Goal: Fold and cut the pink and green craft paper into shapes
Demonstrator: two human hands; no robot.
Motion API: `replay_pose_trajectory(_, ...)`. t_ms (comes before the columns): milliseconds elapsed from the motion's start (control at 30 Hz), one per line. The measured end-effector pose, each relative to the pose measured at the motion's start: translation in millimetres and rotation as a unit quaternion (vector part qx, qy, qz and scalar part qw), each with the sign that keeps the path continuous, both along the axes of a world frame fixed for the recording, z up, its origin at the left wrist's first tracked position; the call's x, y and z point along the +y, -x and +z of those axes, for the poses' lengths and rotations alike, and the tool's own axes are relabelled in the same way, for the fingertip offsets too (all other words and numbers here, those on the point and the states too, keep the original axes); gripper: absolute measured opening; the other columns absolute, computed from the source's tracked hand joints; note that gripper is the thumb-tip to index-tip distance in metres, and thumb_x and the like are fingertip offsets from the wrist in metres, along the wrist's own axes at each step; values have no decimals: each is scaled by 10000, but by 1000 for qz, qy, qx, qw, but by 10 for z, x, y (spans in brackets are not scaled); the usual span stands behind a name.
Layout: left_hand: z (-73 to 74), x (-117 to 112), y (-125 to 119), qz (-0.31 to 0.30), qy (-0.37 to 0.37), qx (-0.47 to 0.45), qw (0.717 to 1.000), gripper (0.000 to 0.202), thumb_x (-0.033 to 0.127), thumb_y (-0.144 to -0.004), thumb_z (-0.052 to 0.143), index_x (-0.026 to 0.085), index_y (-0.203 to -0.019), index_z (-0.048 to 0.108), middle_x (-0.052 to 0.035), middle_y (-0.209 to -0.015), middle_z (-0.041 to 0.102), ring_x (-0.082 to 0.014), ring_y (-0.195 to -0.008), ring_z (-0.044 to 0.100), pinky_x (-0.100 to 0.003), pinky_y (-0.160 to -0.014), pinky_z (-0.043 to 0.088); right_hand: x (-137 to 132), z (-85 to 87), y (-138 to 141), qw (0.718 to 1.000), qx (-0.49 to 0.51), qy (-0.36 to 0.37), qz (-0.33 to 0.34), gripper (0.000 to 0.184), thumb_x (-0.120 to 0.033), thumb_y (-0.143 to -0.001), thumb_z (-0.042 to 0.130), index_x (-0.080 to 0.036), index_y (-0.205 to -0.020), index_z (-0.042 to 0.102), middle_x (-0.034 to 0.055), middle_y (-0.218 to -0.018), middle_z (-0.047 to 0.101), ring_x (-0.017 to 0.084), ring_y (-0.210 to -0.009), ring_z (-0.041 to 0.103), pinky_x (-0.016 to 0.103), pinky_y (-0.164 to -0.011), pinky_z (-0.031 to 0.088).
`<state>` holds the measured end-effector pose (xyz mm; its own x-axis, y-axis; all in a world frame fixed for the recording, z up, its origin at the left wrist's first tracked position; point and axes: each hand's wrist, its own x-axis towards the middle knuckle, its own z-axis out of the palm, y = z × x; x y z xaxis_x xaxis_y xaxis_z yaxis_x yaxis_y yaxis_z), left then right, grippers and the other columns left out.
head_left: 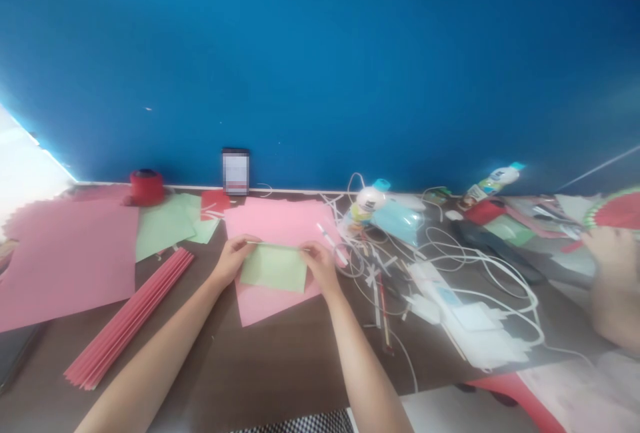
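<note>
A small light green sheet of paper point(274, 269) hangs between my two hands, its top edge drawn level. My left hand point(234, 258) pinches its upper left corner. At the upper right corner, my right hand point(319, 264) has its fingers closed on the same sheet. Beneath it lies a stack of pink paper point(285, 216), part of it covered by the green sheet. To the left rests a pleated pink paper strip point(131, 316), folded like an accordion. The picture is slightly blurred.
A phone point(235, 172) leans on the blue wall. A red round object point(147, 188), green sheets point(163, 225) and large pink paper point(75, 253) lie left. Right are a bottle point(369, 201), white cables, a power strip point(465, 320) and another person's hand point(610, 250) at a red-green paper piece.
</note>
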<state>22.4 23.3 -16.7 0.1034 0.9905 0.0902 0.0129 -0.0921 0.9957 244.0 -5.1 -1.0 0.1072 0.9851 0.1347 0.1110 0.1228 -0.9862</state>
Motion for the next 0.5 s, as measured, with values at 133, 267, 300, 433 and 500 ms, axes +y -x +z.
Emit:
replay_pose_trajectory(133, -36, 26, 5, 8, 39, -10, 999, 206, 328, -698, 561, 173, -775, 672, -45, -877, 665, -212, -835, 582, -298, -730, 434, -7, -2, 11, 999, 29, 13, 8, 105, -256, -673, 569, -206, -719, 649, 11, -780, 655, 190, -814, 584, 312, -768, 431)
replay_pose_trajectory(267, -27, 25, 5, 9, 40, -9, 999, 203, 301, -702, 533, 168, -766, 673, -42, -870, 660, -214, -835, 577, -298, -732, 430, -31, 13, 38, 999, 38, 28, -5, 136, -256, -673, 548, -217, -719, 670, 12, -800, 672, 204, -833, 588, 328, -790, 426)
replay_pose_trajectory(300, -20, 21, 4, 8, 30, -10, 999, 216, 311, -709, 523, 164, -762, 671, -48, -871, 660, -220, -849, 577, -301, -740, 430, -35, 14, 46, 999, 34, 27, -9, 138, -257, -671, 543, -218, -713, 669, 10, -796, 672, 205, -825, 589, 330, -788, 427)
replay_pose_trajectory(433, 9, -11, -13, 0, 19, 1, 1000, 269, 401, -722, 548, 156, -758, 653, -57, -844, 662, -213, -829, 586, -286, -712, 441, -41, 13, 63, 1000, 14, 16, -14, 138, -257, -676, 521, -214, -688, 652, 3, -765, 662, 204, -804, 587, 325, -777, 427)
replay_pose_trajectory(500, 20, -31, -27, -5, 34, 5, 999, 296, 431, -699, 594, 161, -811, 638, -48, -819, 663, -189, -757, 594, -265, -650, 446, -41, 15, 59, 1000, 5, 16, -14, 146, -250, -682, 506, -212, -692, 646, 3, -764, 658, 203, -803, 584, 320, -770, 426)
